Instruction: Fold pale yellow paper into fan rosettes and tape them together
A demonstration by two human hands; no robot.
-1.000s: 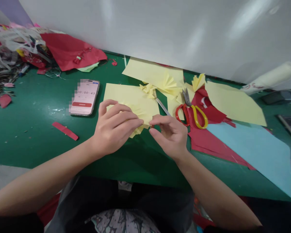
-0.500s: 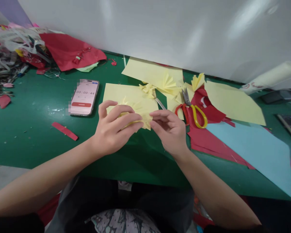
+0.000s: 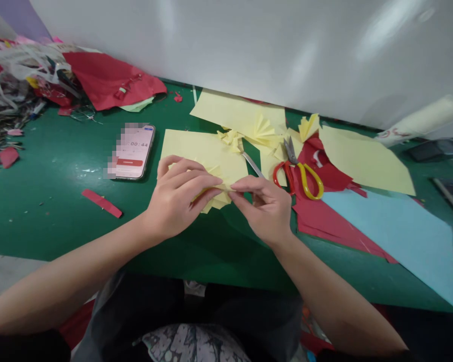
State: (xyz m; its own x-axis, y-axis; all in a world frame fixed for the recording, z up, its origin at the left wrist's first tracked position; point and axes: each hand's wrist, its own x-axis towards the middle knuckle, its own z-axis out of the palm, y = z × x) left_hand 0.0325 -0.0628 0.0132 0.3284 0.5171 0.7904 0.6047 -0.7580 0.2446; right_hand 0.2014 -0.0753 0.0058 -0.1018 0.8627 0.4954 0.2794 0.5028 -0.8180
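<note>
Between my hands is a piece of pleated yellow paper, held above the table's front half. My left hand is closed on it from the left, its fingers covering much of the folds. At the paper's right end, my right hand pinches it between thumb and fingers. Under and behind lies a flat yellow sheet. Beyond my fingers are crumpled yellow paper pieces and a fanned yellow piece. A thin metal tool lies beside my right hand, its far end hidden by the paper.
Scissors with red and yellow handles rest right of my hands on red paper. A blue sheet lies further right. Left are a phone, a red strip and a heap of scraps. A white wall stands behind.
My fingers have drawn in closer around the pleated paper, and its right end shows less. My right hand has shifted slightly down and inward, still pinching.
</note>
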